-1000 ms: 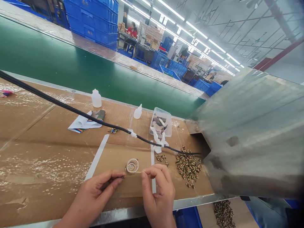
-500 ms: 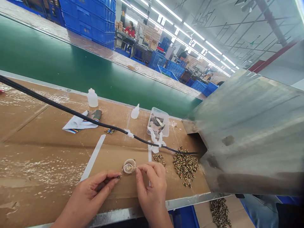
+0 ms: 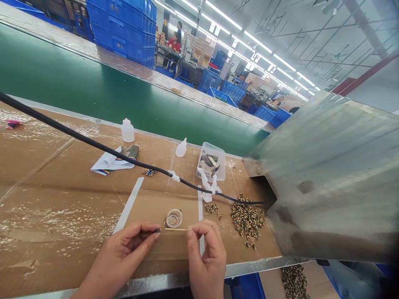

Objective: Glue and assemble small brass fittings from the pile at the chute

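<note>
My left hand (image 3: 129, 245) pinches a small dark piece (image 3: 158, 230) between thumb and forefinger; its exact kind is too small to tell. A thin wooden stick (image 3: 176, 229) is pinched in my right hand (image 3: 207, 245) and points left, its tip close to the dark piece. Whether the two touch, I cannot tell. Just beyond the stick stands a small clear round cup (image 3: 173, 218) with a little clear liquid in it. To the right lies a heap of small black-and-gold parts (image 3: 247, 218), with several loose ones (image 3: 211, 207) nearer the cup.
A black cable (image 3: 93, 143) runs across the cardboard-covered bench. Behind it are two white squeeze bottles (image 3: 127, 131), a clear plastic box (image 3: 211, 162) and folded cloth (image 3: 112, 161). A metal chute (image 3: 324, 178) stands at right. Beyond lies a green conveyor belt (image 3: 124, 91); people sit farther back.
My right hand has drawn the stick out of the cup and brought its tip toward the dark piece in my left hand. The view has shifted slightly.
</note>
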Demonstrator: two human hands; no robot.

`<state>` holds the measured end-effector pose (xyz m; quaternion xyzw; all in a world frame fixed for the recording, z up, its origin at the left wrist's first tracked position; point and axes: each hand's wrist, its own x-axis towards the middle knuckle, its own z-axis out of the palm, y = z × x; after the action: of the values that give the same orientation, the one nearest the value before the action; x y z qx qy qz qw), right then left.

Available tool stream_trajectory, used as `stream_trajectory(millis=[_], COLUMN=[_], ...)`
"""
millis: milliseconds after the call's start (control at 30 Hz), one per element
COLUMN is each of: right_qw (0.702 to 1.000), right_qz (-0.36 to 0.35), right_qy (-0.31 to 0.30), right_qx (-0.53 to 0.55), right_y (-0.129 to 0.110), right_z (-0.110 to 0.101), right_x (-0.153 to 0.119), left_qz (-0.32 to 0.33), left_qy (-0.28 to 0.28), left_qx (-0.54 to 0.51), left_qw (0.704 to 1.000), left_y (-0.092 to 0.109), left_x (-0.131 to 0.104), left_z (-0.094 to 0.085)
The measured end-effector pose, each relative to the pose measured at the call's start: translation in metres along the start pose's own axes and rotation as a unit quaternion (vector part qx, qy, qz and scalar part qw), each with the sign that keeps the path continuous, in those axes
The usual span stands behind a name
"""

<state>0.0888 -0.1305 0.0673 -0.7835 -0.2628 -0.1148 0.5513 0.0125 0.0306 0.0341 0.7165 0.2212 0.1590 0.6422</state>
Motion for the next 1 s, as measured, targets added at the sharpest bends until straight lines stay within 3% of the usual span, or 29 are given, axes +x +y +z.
stream_trajectory(millis=[133, 567, 1000], right_qw=[1.000, 0.999, 0.998], right_qz=[0.008, -0.023, -0.036], right_qy=[-0.009, -0.021, -0.025], right_qx=[0.007, -0.023, -0.040], right_y=[-0.0056, -0.0034, -0.0031], right_z=[0.0053, 0.0093, 0.0068], right_x=[-0.0060, -0.0110, -0.0100], left_qz=[-0.008, -0.007, 0.005], left_qy=[0.024, 0.036, 0.046], left_qx=[-0.019, -0.022, -0.037], left_qw=[0.999, 0.999, 0.998], left_y=[0.0039, -0.0016, 0.0050], left_x=[0.0007, 0.0007, -0.0005], left_z=[0.0020, 0.0029, 0.0033])
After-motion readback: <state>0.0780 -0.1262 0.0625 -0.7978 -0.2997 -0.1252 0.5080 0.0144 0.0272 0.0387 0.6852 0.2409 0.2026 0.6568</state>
